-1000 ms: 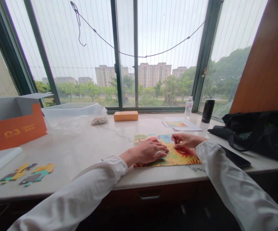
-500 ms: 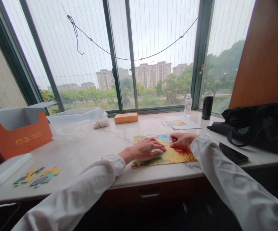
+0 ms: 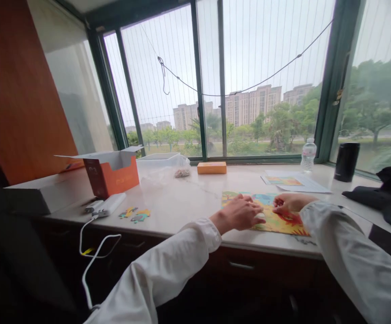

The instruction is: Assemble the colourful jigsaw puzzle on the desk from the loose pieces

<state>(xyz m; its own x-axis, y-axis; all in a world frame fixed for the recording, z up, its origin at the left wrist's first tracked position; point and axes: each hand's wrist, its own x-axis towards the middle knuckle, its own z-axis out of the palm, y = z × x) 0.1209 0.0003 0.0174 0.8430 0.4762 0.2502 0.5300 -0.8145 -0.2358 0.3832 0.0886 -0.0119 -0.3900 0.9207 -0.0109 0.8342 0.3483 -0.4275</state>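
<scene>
A colourful jigsaw puzzle (image 3: 266, 225) in yellow, red and blue lies near the table's front edge. Over its left part rests my left hand (image 3: 241, 212), palm down with fingers loosely spread, holding nothing I can see. Curled at the puzzle's upper right is my right hand (image 3: 288, 202), its thumb and fingertips pressed together. Whether a piece is between those fingertips is hidden. Several loose puzzle pieces (image 3: 136, 213) lie together on the table to the left, apart from both hands.
Left stand an orange box (image 3: 119, 177), a white power bank (image 3: 112, 204) with a cable and a clear plastic container (image 3: 161, 157). A small orange box (image 3: 211, 168), printed sheets (image 3: 312, 184), a water bottle (image 3: 308, 155) and a black tumbler (image 3: 346, 162) line the back.
The view has swung left, bringing more of the left end of the table and the cable into sight. My left hand has lifted slightly; my right hand stays at the same part of the puzzle.
</scene>
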